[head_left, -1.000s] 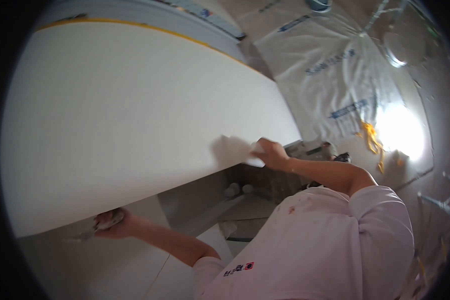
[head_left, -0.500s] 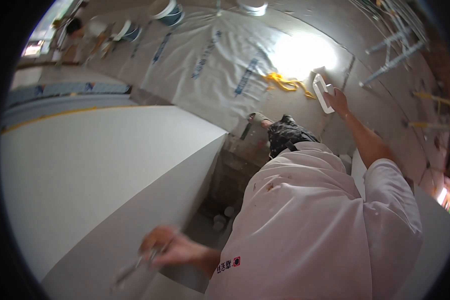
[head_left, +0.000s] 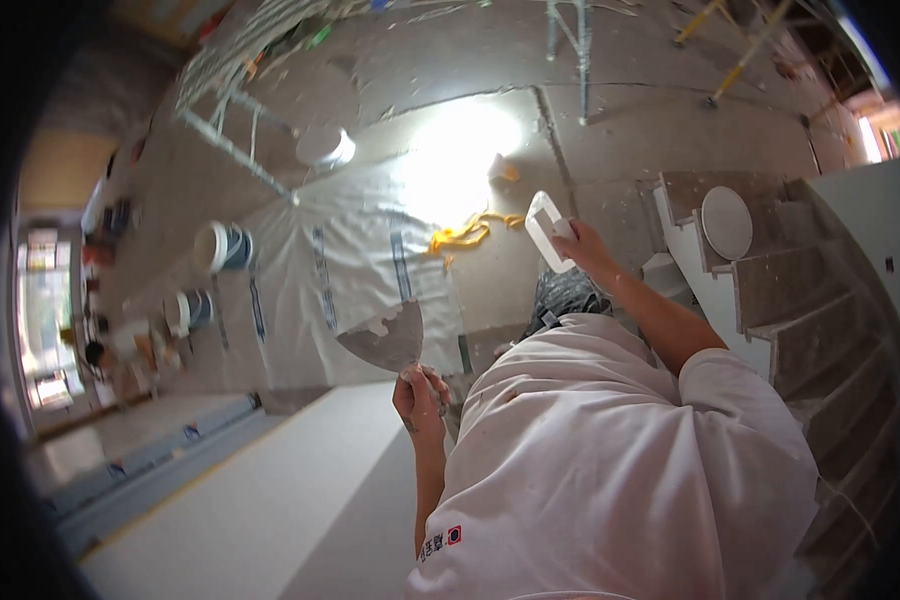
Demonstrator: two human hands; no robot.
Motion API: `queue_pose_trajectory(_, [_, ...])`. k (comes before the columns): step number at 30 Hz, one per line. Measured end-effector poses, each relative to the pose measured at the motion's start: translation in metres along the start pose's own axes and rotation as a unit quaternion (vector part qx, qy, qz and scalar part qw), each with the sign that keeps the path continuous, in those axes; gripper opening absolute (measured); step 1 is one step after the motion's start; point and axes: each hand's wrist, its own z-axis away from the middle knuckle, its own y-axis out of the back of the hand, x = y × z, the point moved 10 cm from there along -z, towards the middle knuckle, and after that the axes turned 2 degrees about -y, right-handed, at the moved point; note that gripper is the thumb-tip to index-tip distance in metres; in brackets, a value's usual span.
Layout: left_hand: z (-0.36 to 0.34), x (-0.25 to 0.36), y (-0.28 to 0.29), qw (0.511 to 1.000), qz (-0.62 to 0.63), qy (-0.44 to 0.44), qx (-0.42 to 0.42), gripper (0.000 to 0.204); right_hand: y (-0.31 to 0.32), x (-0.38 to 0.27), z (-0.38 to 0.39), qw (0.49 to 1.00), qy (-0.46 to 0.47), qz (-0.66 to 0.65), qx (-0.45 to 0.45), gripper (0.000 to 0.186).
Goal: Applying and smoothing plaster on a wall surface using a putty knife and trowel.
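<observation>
Two tools show in the head view, one to each hand. The left grip (head_left: 419, 390) is curled round the handle of a broad scraper (head_left: 388, 338), its patchily coated blade standing just ahead of the fingers. The right grip (head_left: 588, 248) is closed around a white-rimmed tool (head_left: 540, 232), which projects ahead and left of it. Farther left of that grip lie yellow strips (head_left: 460, 236); below and left of the left grip is a white panel (head_left: 260, 490).

To handle both well, I would hold the blade steady and clear of the panel — a bumped edge could mark it — with the two tools well apart.

Fingers hide much of both handles, and whether the white-rimmed tool's far face is coated, I cannot tell. Glare (head_left: 465, 150) washes out the floor ahead of the right grip.
</observation>
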Motion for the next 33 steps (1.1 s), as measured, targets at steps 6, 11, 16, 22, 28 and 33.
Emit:
queue_pose_trajectory(6, [-0.081,-0.026,-0.125,0.99,-0.094,0.073,-0.075,0.032,0.135,0.003,-0.032,0.983,0.034,0.056,0.173,0.045])
queue_pose_trajectory(11, [-0.154,-0.038,-0.257,0.974,-0.144,0.077,-0.159,0.035,0.241,0.016,-0.085,0.972,-0.04,0.077,0.22,0.046])
queue_pose_trajectory(16, [-0.191,-0.051,-0.361,0.953,-0.163,0.099,-0.233,0.034,0.307,0.003,-0.103,0.973,-0.004,0.032,0.23,0.04])
queue_pose_trajectory(22, [-0.232,-0.08,-0.462,0.903,-0.231,0.14,-0.333,0.033,0.35,0.055,-0.102,0.942,-0.074,-0.131,0.301,0.022])
queue_pose_trajectory(28, [-0.295,-0.106,-0.556,0.852,-0.332,0.17,-0.368,0.026,0.378,0.06,-0.112,0.882,-0.118,-0.263,0.373,0.015])
queue_pose_trajectory(33, [-0.343,-0.116,-0.671,0.814,-0.295,0.136,-0.482,0.035,0.448,0.019,-0.14,0.841,-0.063,-0.322,0.43,0.014])
